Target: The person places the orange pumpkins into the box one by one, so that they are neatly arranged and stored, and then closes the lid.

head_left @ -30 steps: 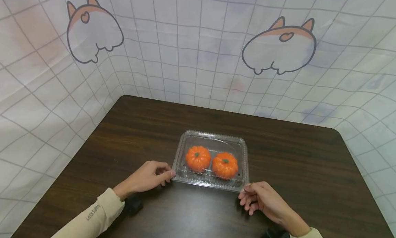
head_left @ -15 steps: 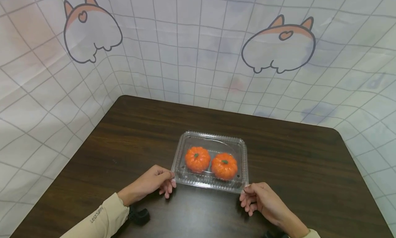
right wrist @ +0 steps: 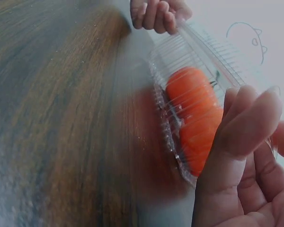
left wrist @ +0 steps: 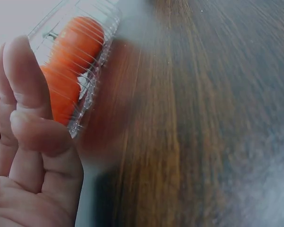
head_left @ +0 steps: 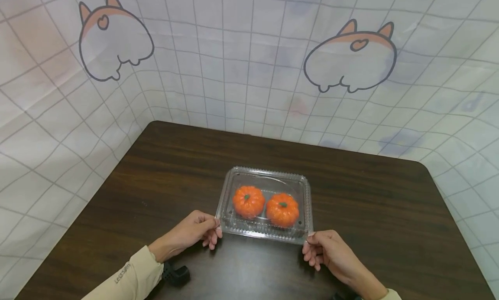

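Note:
A clear plastic clamshell box (head_left: 263,235) rests on the table with its lid over two small orange pumpkins. One pumpkin (head_left: 248,202) lies on the left inside, the other pumpkin (head_left: 282,210) beside it on the right; both have green stems. My left hand (head_left: 191,231) pinches the box's near left corner between thumb and fingers. At the near right corner my right hand (head_left: 331,252) pinches the rim the same way. Through the ribbed side wall, the pumpkins show in both wrist views, and the left hand (right wrist: 160,15) also appears at the far end in the right wrist view.
The dark wood table (head_left: 370,196) extends around the box on all sides. A white grid-patterned curtain (head_left: 241,66) with cartoon animals stands along its back and sides. A black strap device (head_left: 176,275) sits on the left wrist.
My left hand has shifted its hold at the near left corner, its lower fingers now hanging below the rim. The right hand and the box have hardly moved.

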Demonstrator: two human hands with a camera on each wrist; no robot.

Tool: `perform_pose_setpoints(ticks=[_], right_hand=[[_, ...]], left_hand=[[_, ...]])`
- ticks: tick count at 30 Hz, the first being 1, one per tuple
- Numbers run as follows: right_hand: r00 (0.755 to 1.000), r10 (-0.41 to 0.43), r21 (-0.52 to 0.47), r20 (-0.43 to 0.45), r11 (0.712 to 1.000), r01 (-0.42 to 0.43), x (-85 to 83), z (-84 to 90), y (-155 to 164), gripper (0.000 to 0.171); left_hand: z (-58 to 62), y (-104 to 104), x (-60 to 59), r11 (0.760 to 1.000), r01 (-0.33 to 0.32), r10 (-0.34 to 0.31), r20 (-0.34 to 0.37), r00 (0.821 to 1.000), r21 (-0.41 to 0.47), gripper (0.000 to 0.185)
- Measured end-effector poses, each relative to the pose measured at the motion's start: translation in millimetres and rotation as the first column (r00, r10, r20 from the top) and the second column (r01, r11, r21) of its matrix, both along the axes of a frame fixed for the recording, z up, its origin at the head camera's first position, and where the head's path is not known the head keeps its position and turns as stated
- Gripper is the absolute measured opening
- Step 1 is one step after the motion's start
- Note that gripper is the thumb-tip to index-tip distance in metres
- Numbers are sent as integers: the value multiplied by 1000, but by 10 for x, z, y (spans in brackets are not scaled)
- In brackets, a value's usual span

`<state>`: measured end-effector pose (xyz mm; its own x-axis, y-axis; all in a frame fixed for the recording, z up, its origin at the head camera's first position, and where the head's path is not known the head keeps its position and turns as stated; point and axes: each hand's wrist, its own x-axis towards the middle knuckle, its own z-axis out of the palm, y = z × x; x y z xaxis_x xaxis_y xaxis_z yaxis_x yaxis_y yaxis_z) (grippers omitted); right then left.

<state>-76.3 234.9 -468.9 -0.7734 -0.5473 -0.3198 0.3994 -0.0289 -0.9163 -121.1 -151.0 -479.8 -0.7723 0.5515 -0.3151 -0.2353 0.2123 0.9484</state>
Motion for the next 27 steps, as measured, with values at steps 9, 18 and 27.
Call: perform_pose_setpoints(ticks=[9,18,27], right_hand=[[999,26,-5,40,1000,-26,-6,26,24,30],[996,69,-84,60,994,-64,-24,29,31,27],[996,87,-159,31,984,-81,-25,2,33,33]], left_hand=[[-3,-23,8,999,16,-19,64,998,52,38],[13,-53,18,997,34,-40,92,995,66,44],[-22,-45,31,995,13,-26,129,991,102,42]])
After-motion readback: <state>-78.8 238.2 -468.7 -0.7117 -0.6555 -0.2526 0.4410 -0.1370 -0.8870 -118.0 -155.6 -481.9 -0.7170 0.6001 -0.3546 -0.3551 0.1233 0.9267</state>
